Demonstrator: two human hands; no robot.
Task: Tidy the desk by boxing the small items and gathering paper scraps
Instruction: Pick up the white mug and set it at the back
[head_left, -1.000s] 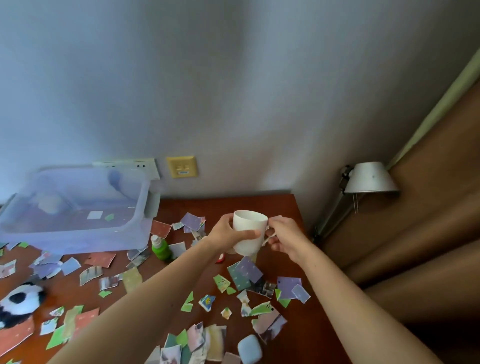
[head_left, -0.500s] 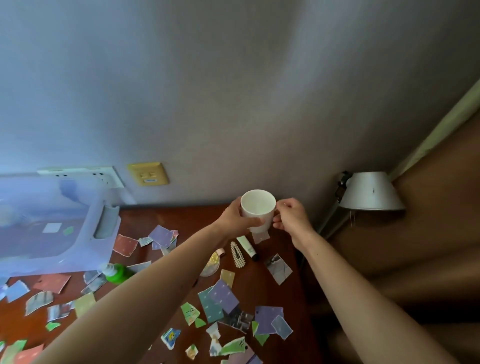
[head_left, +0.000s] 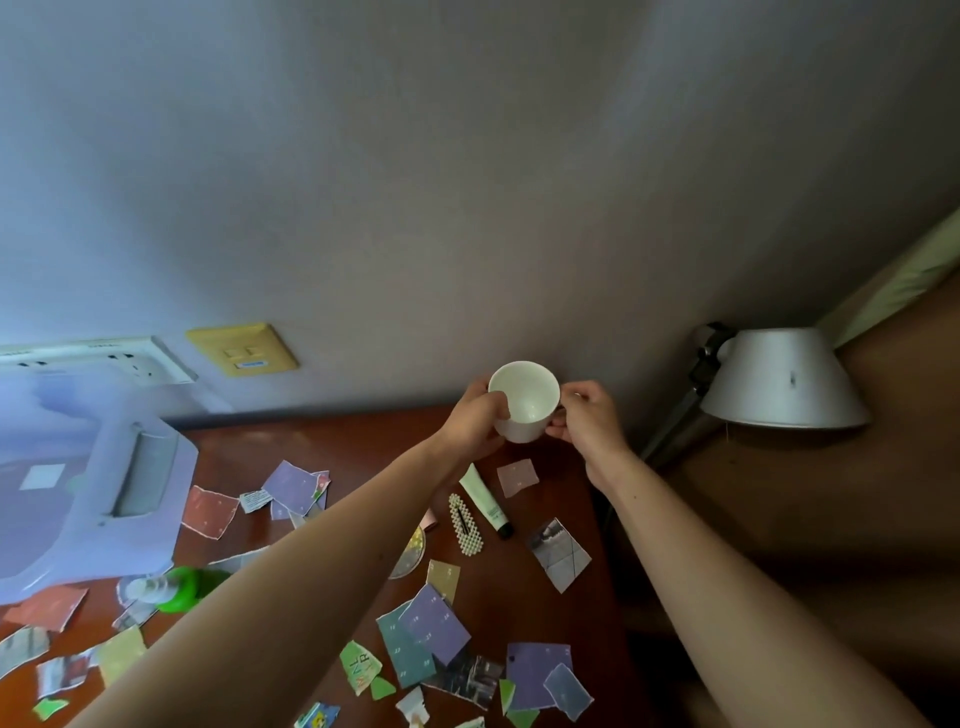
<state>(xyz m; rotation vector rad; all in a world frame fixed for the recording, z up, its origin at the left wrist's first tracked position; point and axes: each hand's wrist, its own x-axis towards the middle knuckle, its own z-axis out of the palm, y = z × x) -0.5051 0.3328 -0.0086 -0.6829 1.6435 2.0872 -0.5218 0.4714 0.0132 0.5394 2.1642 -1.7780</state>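
Cup (head_left: 524, 410): held clear of the desk (head_left: 363, 441), likely being set aside.
Fingers: your left hand (head_left: 475, 418) curls round its wall, your right hand (head_left: 589, 415) pinches its handle.
Tube (head_left: 485, 500), hair clip (head_left: 466, 526): just below your fingers; box them next.

Ahead of you rises a plain grey-white painted wall (head_left: 467, 182). Low on it you see a yellow rectangular plastic wall plate (head_left: 242, 350), with a small blue label along its lower part. Just to its left sits a white multi-socket outlet panel (head_left: 104, 359), partly cut off by the frame edge. Off to your right, a silvery-white cone-shaped lamp shade (head_left: 784, 379) hangs tilted from a thin metal lamp arm (head_left: 670, 436) with a dark joint. Behind the shade you see a dark brown surface (head_left: 857, 519), edged above by a pale green strip (head_left: 898, 280).
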